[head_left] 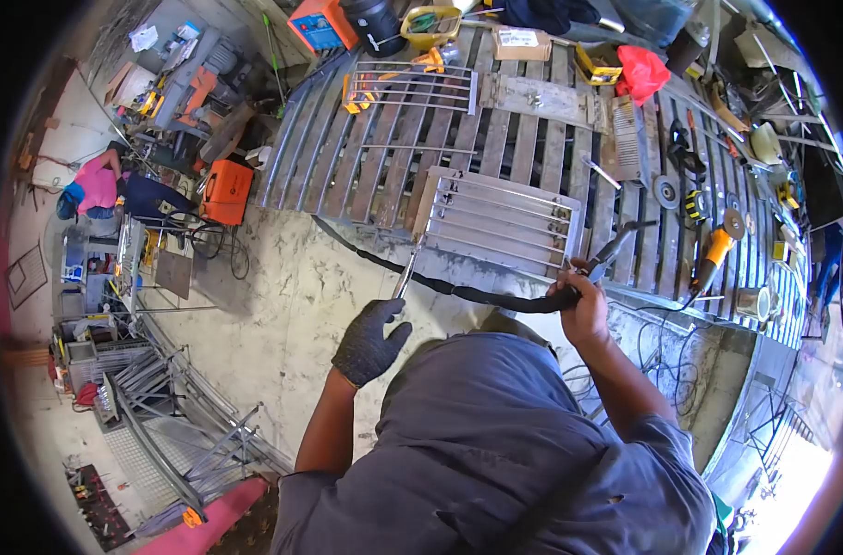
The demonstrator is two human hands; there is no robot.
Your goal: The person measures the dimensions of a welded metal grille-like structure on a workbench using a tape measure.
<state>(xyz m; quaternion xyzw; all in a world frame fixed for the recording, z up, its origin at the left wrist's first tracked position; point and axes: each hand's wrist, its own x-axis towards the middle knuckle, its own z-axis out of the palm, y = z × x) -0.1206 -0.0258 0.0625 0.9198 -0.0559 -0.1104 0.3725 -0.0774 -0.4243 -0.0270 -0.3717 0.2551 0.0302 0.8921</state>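
Note:
My left hand (373, 342), in a dark knit glove, grips the lower end of a slim silver metal tool (409, 273). The tool's upper end reaches the left edge of a metal grille (495, 222) with several parallel bars; its exact kind I cannot make out. My right hand (583, 305) is bare and closed around the handle of a welding torch (611, 252), whose nozzle points up and right, just beyond the grille's right side. From the torch a thick black cable (421, 280) runs left across my front. The grille lies on a flat plate at the near edge of the slatted table.
The slatted metal table (338, 176) bears a second grille (412, 88), an orange angle grinder (714, 254), a tape measure (695, 205), a grinding disc (666, 191) and a red bag (640, 74). An orange case (227, 191) stands left, near a bent-over person (98, 180) in pink.

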